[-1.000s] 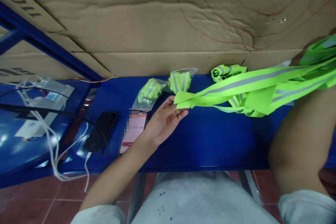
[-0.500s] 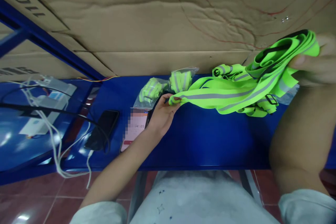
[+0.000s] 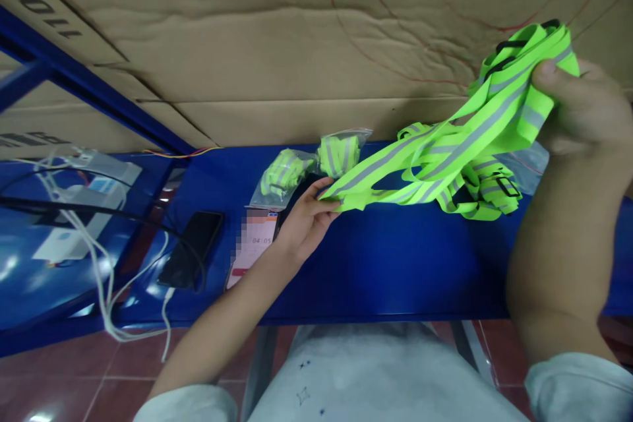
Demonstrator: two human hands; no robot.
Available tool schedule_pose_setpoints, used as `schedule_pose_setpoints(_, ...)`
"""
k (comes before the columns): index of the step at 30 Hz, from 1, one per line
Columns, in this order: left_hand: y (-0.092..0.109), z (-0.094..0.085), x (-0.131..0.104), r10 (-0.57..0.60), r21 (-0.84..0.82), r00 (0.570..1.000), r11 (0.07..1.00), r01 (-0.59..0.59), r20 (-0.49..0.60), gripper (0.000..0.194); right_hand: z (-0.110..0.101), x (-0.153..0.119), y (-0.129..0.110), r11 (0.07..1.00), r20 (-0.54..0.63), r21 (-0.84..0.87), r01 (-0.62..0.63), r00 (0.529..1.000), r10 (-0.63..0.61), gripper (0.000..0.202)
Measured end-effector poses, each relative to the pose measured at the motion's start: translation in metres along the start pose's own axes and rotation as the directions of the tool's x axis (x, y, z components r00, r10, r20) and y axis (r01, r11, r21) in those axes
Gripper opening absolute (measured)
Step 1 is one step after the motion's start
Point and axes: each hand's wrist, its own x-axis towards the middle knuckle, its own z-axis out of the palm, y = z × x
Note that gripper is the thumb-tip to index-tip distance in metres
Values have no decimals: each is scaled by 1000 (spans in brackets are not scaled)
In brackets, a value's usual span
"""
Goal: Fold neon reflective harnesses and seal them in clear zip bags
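Observation:
Neon yellow-green straps [image 3: 475, 125] with grey reflective stripes stretch between my two hands above a blue table [image 3: 386, 264]. My left hand [image 3: 309, 214] pinches their lower left end between thumb and fingers. At the upper right, my right hand [image 3: 578, 102] is wrapped round the gathered, folded part, where black pieces show. A second bundle of the same strap [image 3: 487, 194], with a black buckle, lies on the table under the held straps. Two clear bags with folded straps [image 3: 284, 175] [image 3: 339, 153] lie just beyond my left hand.
Left of my left hand lie a phone with a lit screen [image 3: 254, 241] and a dark phone [image 3: 192, 247] with a white cable. Power strips [image 3: 91, 204] and tangled cables are at the far left. Cardboard [image 3: 297, 46] stands behind the table; a clear bag [image 3: 527, 165] lies at right.
My right hand has moved up and slightly left with the gathered straps. The straps now slope more steeply down to my left hand, which has stayed nearly in place.

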Motion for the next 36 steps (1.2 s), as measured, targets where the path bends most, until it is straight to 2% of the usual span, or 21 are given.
schedule_pose_setpoints(3, 4, 1, -3, -29, -18, 994, 999, 31, 108, 58, -1, 0, 1, 993, -82, 19, -115, 990, 116, 36)
schedule_pose_setpoints(7, 10, 8, -14, 46, -54, 982, 998, -36, 184, 69, -1, 3, 7, 976, -112, 19, -215, 970, 216, 25)
schedule_pose_setpoints(11, 16, 13, -24, 54, -75, 975, 996, -39, 214, 40, -4, 10, 17, 962, -149, 40, -271, 950, 274, 13)
schedule_pose_setpoints(13, 17, 13, -24, 20, -40, 968, 999, -10, 251, 35, -5, 12, 18, 961, -131, 50, -272, 952, 277, 16)
schedule_pose_setpoints(15, 13, 12, -20, 12, 44, 970, 999, -24, 241, 34, -3, 11, 14, 962, -73, 36, -270, 960, 272, 21)
schedule_pose_setpoints(17, 4, 10, -13, 42, 196, 987, 978, -73, 158, 26, 5, 5, 8, 969, -11, 18, -248, 969, 248, 29)
schedule_pose_setpoints(20, -12, 4, -5, 197, 468, 980, 862, -194, 43, 26, 30, -13, -7, 985, 74, -4, -172, 982, 172, 41)
schedule_pose_setpoints(22, -17, 3, -6, 350, 562, 933, 756, -335, 85, 43, 52, -31, -19, 993, 160, -46, -111, 980, 117, 40)
schedule_pose_setpoints(24, -15, 7, -15, 475, 543, 861, 681, -491, 183, 58, 73, -51, -32, 993, 282, -117, -2, 959, 35, 30)
schedule_pose_setpoints(25, -12, 11, -21, 524, 504, 819, 656, -562, 232, 62, 82, -61, -39, 983, 358, -171, 65, 934, 1, 25)
schedule_pose_setpoints(27, -1, 20, -35, 621, 419, 731, 605, -677, 284, 67, 96, -78, -52, 942, 504, -265, 206, 862, -47, 21)
schedule_pose_setpoints(30, 18, 29, -52, 800, 346, 539, 443, -827, 263, 80, 108, -98, -67, 850, 610, -344, 399, 783, -121, 28)
schedule_pose_setpoints(31, 24, 30, -56, 816, 340, 515, 421, -841, 263, 86, 111, -103, -70, 821, 621, -351, 450, 768, -155, 32)
schedule_pose_setpoints(32, 28, 31, -58, 792, 341, 543, 447, -827, 278, 91, 114, -108, -72, 797, 634, -354, 489, 752, -180, 35)
schedule_pose_setpoints(33, 31, 30, -60, 725, 347, 612, 513, -785, 314, 94, 118, -113, -73, 779, 646, -353, 518, 737, -198, 37)
schedule_pose_setpoints(35, 32, 26, -61, 443, 389, 781, 690, -611, 440, 89, 126, -123, -71, 752, 667, -341, 564, 709, -229, 38)
schedule_pose_setpoints(36, 30, 24, -60, 271, 419, 827, 759, -498, 493, 80, 130, -127, -68, 735, 673, -344, 585, 699, -241, 37)
